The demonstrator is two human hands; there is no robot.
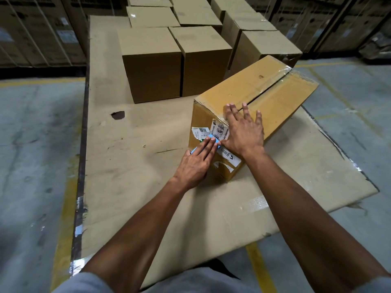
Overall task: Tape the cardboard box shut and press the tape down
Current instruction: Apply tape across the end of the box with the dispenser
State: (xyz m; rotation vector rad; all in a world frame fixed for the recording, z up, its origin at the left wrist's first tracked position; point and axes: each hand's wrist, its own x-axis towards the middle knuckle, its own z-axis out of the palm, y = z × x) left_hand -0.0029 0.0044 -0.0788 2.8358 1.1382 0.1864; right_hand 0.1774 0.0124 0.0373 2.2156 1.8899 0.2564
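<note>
A long cardboard box (273,96) lies on a flat cardboard sheet (131,157), its top flaps meeting along a dark seam with clear tape over it. My right hand (243,132) lies flat with spread fingers over the near top edge, where the tape folds down the labelled end face. My left hand (196,163) presses a blue object (212,138), mostly hidden under the fingers, against that end face beside the labels.
Several sealed brown boxes (152,62) stand in rows behind the long box. Strapped cartons (36,32) line the back wall. Grey concrete floor with yellow lines (65,199) surrounds the sheet, which has a dark hole (118,114) left of the box.
</note>
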